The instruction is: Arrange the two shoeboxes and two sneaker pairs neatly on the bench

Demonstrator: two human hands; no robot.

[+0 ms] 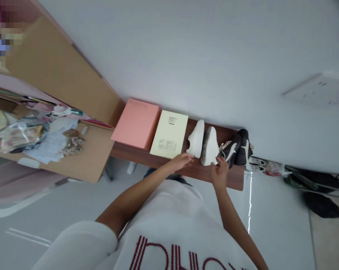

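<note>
The left hand (183, 162) lies open just beside a white leather sneaker (196, 138), while the right hand (219, 172) curls narrowly against a second white sneaker (210, 146), both in a row with black-and-white sneakers (235, 150) on the brown wooden worktop (231, 180).

Shoes (196, 138) beside folders (169, 134) on a shelf (233, 180)

White sneakers (210, 148) are showing a smooth, matt, leather-like finish, their rubber soles scuffing grey, beside a black sneaker (242, 148) gleaming with slick synthetic panels. A reddish-brown wooden bench (135, 152) is carrying a soft sheen beneath a matt salmon-pink card folder (135, 123) and a pale yellow paper booklet (169, 134). A white cloth sweatshirt (169, 210) is looking soft and matt, while the pale floor (270, 210) is shining with a glossy, reflective polish.
</note>
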